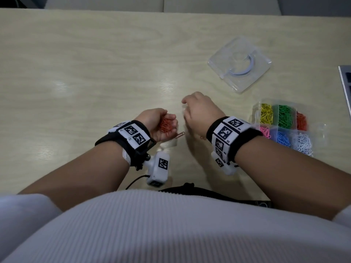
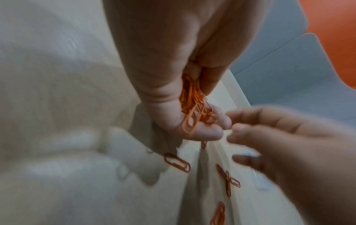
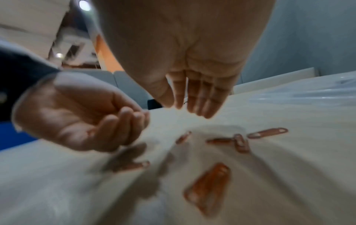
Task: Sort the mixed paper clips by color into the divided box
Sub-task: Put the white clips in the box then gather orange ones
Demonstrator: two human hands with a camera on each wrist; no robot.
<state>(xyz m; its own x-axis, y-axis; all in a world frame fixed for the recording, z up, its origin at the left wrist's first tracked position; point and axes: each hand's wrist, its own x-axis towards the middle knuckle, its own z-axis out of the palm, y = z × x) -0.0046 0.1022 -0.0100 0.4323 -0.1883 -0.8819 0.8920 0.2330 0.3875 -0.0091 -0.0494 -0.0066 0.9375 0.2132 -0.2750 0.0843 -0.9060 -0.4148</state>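
Observation:
My left hand (image 1: 161, 120) is cupped palm up just above the table and holds a bunch of orange paper clips (image 1: 167, 125) (image 2: 194, 109). Close to its right hovers my right hand (image 1: 197, 111) (image 3: 192, 97), palm down with straight, relaxed fingers; its fingertips come near the left fingertips and I see nothing held. Several loose orange clips (image 1: 180, 135) (image 2: 177, 162) (image 3: 267, 133) lie on the table under and between both hands. The clear divided box (image 1: 255, 112) stands to the right, with yellow, green and orange clips in the far row and pink, blue and white in the near row.
The box's clear lid (image 1: 239, 63) lies further back on the right. A laptop edge (image 1: 345, 86) shows at the far right. The pale wooden table (image 1: 85, 73) stretches bare to the left and behind the hands.

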